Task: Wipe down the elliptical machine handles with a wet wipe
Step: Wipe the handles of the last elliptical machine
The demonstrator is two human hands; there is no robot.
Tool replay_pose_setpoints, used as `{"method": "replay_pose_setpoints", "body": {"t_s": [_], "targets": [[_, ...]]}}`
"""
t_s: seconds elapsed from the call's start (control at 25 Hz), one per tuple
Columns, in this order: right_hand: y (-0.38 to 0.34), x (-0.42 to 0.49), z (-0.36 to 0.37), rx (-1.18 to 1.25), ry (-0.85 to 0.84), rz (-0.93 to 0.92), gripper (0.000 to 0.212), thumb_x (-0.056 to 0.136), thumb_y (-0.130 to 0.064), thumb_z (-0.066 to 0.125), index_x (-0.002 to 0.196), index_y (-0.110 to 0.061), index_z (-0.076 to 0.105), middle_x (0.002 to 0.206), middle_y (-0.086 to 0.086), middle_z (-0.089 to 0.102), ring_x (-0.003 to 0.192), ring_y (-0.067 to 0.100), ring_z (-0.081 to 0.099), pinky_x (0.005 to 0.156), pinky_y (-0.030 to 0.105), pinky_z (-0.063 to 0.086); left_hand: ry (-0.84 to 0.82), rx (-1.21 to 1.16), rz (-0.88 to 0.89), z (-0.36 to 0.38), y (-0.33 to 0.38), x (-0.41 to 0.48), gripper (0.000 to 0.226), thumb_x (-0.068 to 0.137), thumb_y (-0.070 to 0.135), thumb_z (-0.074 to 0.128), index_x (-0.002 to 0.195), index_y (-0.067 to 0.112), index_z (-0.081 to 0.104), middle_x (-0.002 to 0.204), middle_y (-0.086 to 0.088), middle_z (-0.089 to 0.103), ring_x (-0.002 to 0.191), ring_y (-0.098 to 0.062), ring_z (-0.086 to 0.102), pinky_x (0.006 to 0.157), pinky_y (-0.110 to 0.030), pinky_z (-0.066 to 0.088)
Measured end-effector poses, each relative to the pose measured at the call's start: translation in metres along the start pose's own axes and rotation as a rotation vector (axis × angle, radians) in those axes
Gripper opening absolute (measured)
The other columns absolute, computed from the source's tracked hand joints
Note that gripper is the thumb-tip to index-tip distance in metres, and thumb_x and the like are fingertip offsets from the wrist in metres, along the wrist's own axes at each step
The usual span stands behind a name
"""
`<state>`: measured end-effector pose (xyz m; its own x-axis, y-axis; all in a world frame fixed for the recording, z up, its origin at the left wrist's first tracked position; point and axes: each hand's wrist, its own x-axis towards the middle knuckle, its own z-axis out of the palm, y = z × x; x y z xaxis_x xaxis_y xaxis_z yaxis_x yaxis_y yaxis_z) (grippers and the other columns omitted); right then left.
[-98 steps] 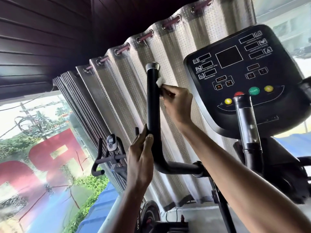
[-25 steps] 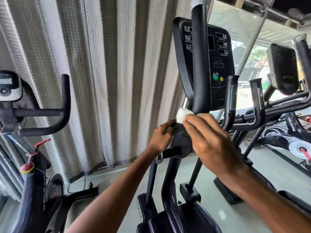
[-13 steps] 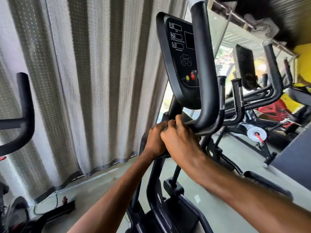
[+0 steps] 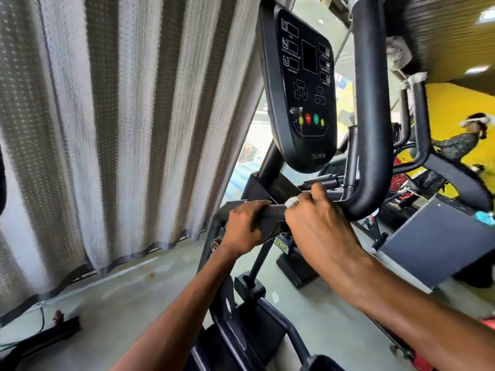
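Observation:
The elliptical's black curved handle (image 4: 371,108) rises on the right and bends low into a horizontal bar (image 4: 273,210). My right hand (image 4: 318,223) is closed around that bar just left of the bend, pressing a white wet wipe (image 4: 291,201) against it; only a small corner of the wipe shows at my fingertips. My left hand (image 4: 245,228) grips the same bar further left, next to my right hand. The black console (image 4: 302,87) with coloured buttons stands above both hands.
A grey perforated curtain (image 4: 120,129) hangs along the left. More exercise machines (image 4: 417,135) stand to the right before a yellow wall, where another person (image 4: 466,140) is partly visible. A dark treadmill deck (image 4: 439,242) lies at right. The floor is pale concrete.
Over the last second my right hand with the wipe has slid down from the handle's upright part onto the low horizontal bar. The view has swung right, and the console now faces me more.

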<state>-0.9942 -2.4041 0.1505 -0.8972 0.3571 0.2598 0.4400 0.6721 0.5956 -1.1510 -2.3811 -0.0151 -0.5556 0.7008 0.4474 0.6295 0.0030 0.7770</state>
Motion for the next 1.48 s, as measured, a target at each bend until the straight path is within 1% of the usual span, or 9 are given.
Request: {"method": "replay_pose_setpoints", "body": {"t_s": [0.16,0.24,0.4,0.68,0.88,0.96,1.08,1.2,1.48], "targets": [[-0.025,0.022,0.016,-0.061,-0.067,-0.055,0.035,0.097,-0.002,0.04,0.121,-0.006,0.066,0.114,0.015,0.064,0.118,0.032,0.047,0.092,0.034,0.045,0.052,-0.029,0.031,0.002,-0.009,0.003,0.056,0.079,0.01,0.062,0.133,0.02,0.066,0.128,-0.001,0.071,0.121,-0.022,0.063,0.103,-0.05,0.048],[-0.038,0.034,0.032,-0.136,-0.107,-0.103,0.03,0.1,-0.007,0.045,0.123,-0.007,0.064,0.119,0.016,0.065,0.119,0.031,0.051,0.099,0.035,0.041,0.115,-0.107,0.017,0.008,-0.016,-0.003,0.055,0.083,0.003,0.068,0.137,0.013,0.064,0.136,-0.007,0.067,0.131,-0.022,0.058,0.111,-0.045,0.046],[-0.065,0.064,0.075,-0.185,-0.185,-0.151,0.032,0.099,-0.01,0.049,0.128,0.001,0.061,0.124,0.022,0.063,0.121,0.035,0.047,0.104,0.039,0.041,0.094,-0.136,-0.079,0.013,-0.028,-0.018,0.072,0.089,0.04,0.055,0.154,0.01,0.045,0.164,-0.006,0.038,0.156,-0.019,0.025,0.127,-0.036,0.024],[-0.077,0.074,0.091,-0.093,-0.142,-0.195,0.034,0.098,-0.008,0.051,0.13,0.002,0.06,0.125,0.021,0.062,0.123,0.033,0.045,0.105,0.038,0.041,0.103,-0.176,-0.05,0.01,-0.038,-0.022,0.056,0.1,0.008,0.058,0.154,0.007,0.041,0.161,-0.009,0.041,0.151,-0.027,0.037,0.123,-0.04,0.032],[-0.028,0.016,0.036,0.013,-0.043,-0.19,0.035,0.082,0.003,0.044,0.1,-0.004,0.074,0.101,0.018,0.064,0.112,0.038,0.049,0.089,0.04,0.049,0.144,-0.205,-0.141,0.018,-0.034,-0.022,0.063,0.096,0.001,0.058,0.155,0.018,0.043,0.161,-0.003,0.043,0.148,-0.017,0.039,0.12,-0.016,0.024],[-0.001,-0.01,0.024,0.002,0.016,-0.195,0.026,0.073,0.004,0.049,0.082,-0.002,0.073,0.086,0.017,0.061,0.099,0.038,0.05,0.079,0.044,0.051,0.162,-0.224,-0.139,0.018,-0.032,-0.024,0.063,0.096,0.001,0.057,0.154,0.02,0.044,0.16,-0.002,0.044,0.147,-0.018,0.042,0.123,-0.026,0.029],[0.018,-0.026,0.021,-0.04,0.075,-0.143,0.033,0.068,0.009,0.043,0.084,0.0,0.071,0.089,0.015,0.061,0.095,0.036,0.053,0.068,0.04,0.056,0.176,-0.239,-0.146,0.02,-0.033,-0.025,0.064,0.095,0.0,0.059,0.154,0.022,0.046,0.159,-0.001,0.046,0.145,-0.019,0.045,0.122,-0.04,0.035],[0.014,-0.023,0.034,-0.13,0.155,-0.256,0.041,0.069,0.011,0.032,0.078,0.001,0.071,0.085,0.018,0.06,0.087,0.035,0.054,0.071,0.04,0.053,0.199,-0.258,-0.169,0.021,-0.03,-0.025,0.064,0.094,-0.001,0.059,0.153,0.021,0.048,0.157,0.0,0.048,0.143,-0.017,0.046,0.121,-0.042,0.037],[-0.028,0.032,0.074,-0.006,0.087,-0.283,0.023,0.062,0.003,0.051,0.063,-0.004,0.072,0.069,0.015,0.061,0.08,0.036,0.058,0.061,0.035,0.052,0.213,-0.292,-0.203,0.02,-0.039,-0.021,0.074,0.081,-0.013,0.055,0.146,0.021,0.055,0.148,0.001,0.059,0.136,-0.015,0.055,0.115,-0.039,0.045]]}}
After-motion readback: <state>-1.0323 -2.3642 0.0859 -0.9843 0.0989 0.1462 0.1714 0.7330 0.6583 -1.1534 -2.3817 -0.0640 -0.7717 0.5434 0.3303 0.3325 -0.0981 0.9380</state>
